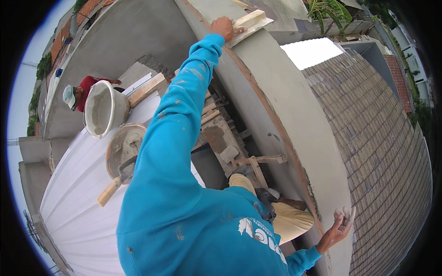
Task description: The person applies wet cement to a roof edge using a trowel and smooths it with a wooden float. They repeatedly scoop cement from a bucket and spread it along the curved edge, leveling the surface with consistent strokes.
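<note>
My left hand [223, 28] grips a pale wooden plastering float [249, 22] laid on the top of the rendered parapet wall [290, 92], at the upper middle of the head view. My right hand [337, 229] is low at the right beside that wall, fingers loosely bent and apart, their tips grey with cement, with nothing visible in them. A round pan of grey mortar [131, 140] sits left of my sleeve, with a wooden-handled trowel [111, 188] resting across it. A white bucket [99, 108] stands just above the pan.
A person in a red top and pale hat [85, 92] works at the upper left. White corrugated roofing [73, 198] spans the left. Wooden scaffold pieces [258, 163] and planks lie below me in a narrow gap along the wall. A tiled roof [382, 175] lies beyond the wall at right.
</note>
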Available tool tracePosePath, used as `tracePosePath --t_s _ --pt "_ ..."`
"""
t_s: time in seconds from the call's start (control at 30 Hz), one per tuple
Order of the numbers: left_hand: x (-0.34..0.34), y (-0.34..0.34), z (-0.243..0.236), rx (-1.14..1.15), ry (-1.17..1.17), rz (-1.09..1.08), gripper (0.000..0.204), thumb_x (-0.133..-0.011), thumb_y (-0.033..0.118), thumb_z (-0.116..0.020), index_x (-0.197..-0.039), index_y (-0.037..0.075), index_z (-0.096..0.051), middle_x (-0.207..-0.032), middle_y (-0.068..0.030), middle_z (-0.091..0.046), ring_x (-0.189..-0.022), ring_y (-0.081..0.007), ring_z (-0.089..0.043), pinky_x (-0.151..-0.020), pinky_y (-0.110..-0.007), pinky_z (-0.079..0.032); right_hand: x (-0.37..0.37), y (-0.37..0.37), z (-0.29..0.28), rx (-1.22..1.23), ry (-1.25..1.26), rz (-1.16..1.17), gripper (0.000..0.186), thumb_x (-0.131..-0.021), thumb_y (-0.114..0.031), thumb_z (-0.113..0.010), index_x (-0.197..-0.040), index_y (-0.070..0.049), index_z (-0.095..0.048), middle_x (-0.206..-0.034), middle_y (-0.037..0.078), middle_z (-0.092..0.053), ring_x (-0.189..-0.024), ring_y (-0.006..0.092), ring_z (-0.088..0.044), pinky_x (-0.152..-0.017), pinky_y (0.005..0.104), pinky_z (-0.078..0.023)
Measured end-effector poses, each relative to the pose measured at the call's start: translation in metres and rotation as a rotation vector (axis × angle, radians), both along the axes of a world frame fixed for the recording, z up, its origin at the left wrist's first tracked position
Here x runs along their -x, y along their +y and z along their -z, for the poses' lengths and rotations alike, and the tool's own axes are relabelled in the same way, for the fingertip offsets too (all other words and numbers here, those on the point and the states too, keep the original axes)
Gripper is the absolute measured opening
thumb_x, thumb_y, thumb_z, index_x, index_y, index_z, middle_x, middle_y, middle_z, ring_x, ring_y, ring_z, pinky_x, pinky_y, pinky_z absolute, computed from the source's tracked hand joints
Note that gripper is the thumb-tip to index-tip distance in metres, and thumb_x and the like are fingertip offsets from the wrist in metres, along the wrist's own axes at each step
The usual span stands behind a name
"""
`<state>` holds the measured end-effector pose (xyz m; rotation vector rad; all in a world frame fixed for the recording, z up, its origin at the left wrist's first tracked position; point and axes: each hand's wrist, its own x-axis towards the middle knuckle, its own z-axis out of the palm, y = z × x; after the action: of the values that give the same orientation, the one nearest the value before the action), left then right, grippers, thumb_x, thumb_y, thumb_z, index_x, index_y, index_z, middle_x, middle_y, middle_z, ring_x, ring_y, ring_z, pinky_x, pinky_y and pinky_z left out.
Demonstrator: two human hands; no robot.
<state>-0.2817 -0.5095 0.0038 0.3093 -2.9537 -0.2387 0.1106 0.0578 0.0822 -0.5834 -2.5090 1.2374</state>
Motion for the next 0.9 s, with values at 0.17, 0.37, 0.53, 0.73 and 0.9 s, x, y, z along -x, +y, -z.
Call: tracePosePath --t_s 0.17,0.37,0.53,0.73,0.9 --pt "-0.046 0.070 -0.008 -0.074 -0.008 0.068 0.073 -0.077 0.070 -0.064 -0.105 0.003 -0.073 -0.086 -0.0204 -0.070 -0.081 -0.0342 -0.069 -0.077 -0.043 -0.054 -0.013 0.005 0.005 0.089 0.035 -0.008 0.050 -0.098 -0.022 -0.056 -0.142 -0.002 -0.045 -0.117 0.017 -0.059 -0.096 0.0229 -0.063 -0.089 0.0369 -0.050" --pt "-0.107 0.158 -0.001 -0.105 0.144 0.196 0.068 -0.079 0.063 -0.067 -0.105 0.001 -0.073 -0.090 -0.0202 -0.067 -0.082 -0.0331 -0.067 -0.077 -0.043 -0.053 -0.035 0.021 0.007 0.166 0.042 0.034 0.053 -0.097 -0.025 -0.058 -0.142 0.000 -0.044 -0.118 0.017 -0.059 -0.098 0.0230 -0.062 -0.091 0.0375 -0.050" --pt "-0.166 0.235 -0.008 -0.156 0.096 0.225 0.066 -0.080 0.056 -0.070 -0.109 -0.003 -0.070 -0.094 -0.0197 -0.066 -0.081 -0.0328 -0.066 -0.077 -0.041 -0.052 -0.062 0.034 0.010 0.231 0.067 0.095 0.053 -0.097 -0.023 -0.057 -0.143 -0.001 -0.043 -0.122 0.018 -0.058 -0.102 0.0252 -0.063 -0.093 0.0375 -0.050" --pt "-0.230 0.319 -0.012 -0.199 0.130 0.295 0.062 -0.081 0.049 -0.072 -0.111 -0.005 -0.068 -0.092 -0.0196 -0.063 -0.084 -0.0324 -0.064 -0.076 -0.042 -0.051 -0.092 0.053 0.018 0.308 0.094 0.157 0.051 -0.098 -0.020 -0.055 -0.144 -0.002 -0.041 -0.123 0.019 -0.057 -0.105 0.0260 -0.063 -0.094 0.0365 -0.050" --pt "-0.285 0.393 -0.020 -0.321 0.014 0.401 0.060 -0.081 0.040 -0.073 -0.116 -0.008 -0.063 -0.097 -0.0213 -0.059 -0.096 -0.0358 -0.058 -0.083 -0.043 -0.049 -0.111 0.057 0.021 0.332 0.136 0.215 0.049 -0.098 -0.018 -0.054 -0.143 -0.002 -0.043 -0.124 0.019 -0.057 -0.104 0.0260 -0.063 -0.095 0.0368 -0.050"
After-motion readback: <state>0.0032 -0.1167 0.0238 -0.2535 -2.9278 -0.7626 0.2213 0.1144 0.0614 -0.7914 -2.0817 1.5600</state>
